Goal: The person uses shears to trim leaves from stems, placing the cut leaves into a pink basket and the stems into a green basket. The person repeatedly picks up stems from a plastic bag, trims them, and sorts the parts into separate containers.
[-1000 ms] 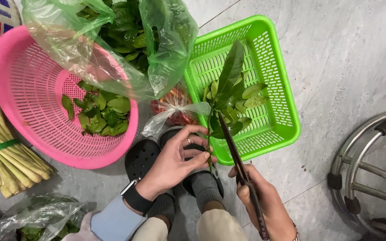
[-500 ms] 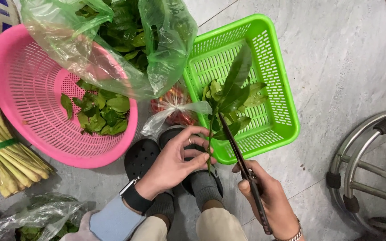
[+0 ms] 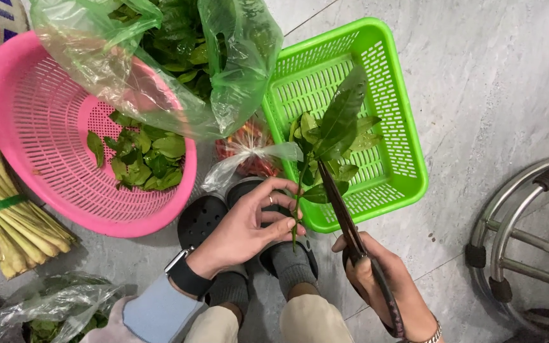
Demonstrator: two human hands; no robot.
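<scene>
I see two baskets: my left hand (image 3: 249, 225) pinches one leafy sprig (image 3: 328, 136), my right hand (image 3: 382, 286) grips one pair of scissors (image 3: 344, 219).

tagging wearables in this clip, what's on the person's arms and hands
The left hand is bare apart from a thin ring on one finger and a dark-strapped smartwatch with a pale case at the wrist; behind it comes a light blue sleeve. The right hand is bare, with a silver metal bracelet at the wrist and no sleeve in view.
</scene>
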